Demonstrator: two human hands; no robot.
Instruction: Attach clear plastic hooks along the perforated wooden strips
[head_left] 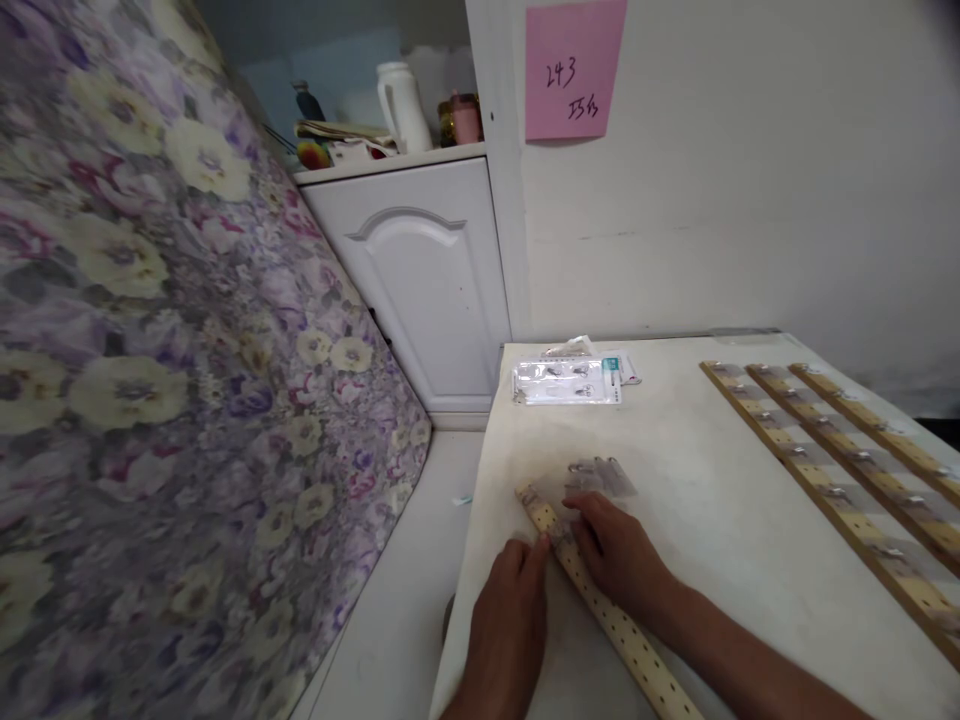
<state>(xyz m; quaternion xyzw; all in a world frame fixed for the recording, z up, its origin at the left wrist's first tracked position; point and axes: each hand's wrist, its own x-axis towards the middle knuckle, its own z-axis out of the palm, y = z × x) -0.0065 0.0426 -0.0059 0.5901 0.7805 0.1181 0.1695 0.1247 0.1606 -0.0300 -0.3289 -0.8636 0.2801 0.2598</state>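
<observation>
A pale, narrow strip (622, 630) with rows of dark holes lies slanted on the white table, its far end bearing small clear plastic pieces. My left hand (514, 600) is closed at the strip's left edge, fingertips pressed against it beside a clear piece. On the other side, my right hand (619, 550) reaches over the strip, index finger stretched out and thumb apart from it. Just beyond that finger lie several small clear plastic packets (604, 475) with metal-looking bits at their tops. My palms and curled fingers are partly hidden.
Three similar strips with clear packets lie at the right, the nearest strip (817, 480) running along the table (675, 420). Flat clear packaging (566, 382) rests at the back edge. A floral curtain (187, 350) hangs left; a white cabinet (420, 280) stands behind.
</observation>
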